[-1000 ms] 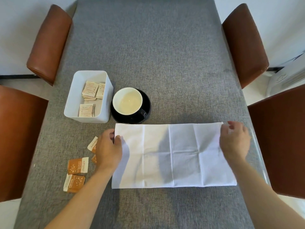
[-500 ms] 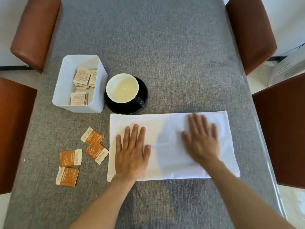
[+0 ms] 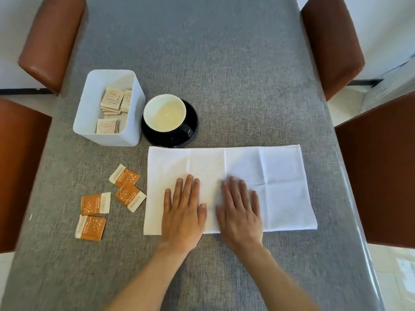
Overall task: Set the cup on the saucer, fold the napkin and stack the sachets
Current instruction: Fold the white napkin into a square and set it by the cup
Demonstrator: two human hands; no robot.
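The napkin was plain white; the near-left sachets were orange with white speckles (one white edge each); the saucer was black.

Both hands lie flat, palms down and side by side, on the near left half of the white napkin: left hand, right hand. The cup sits on the black saucer, beside a white bin of sachets. Four orange sachets lie loose on the grey surface.
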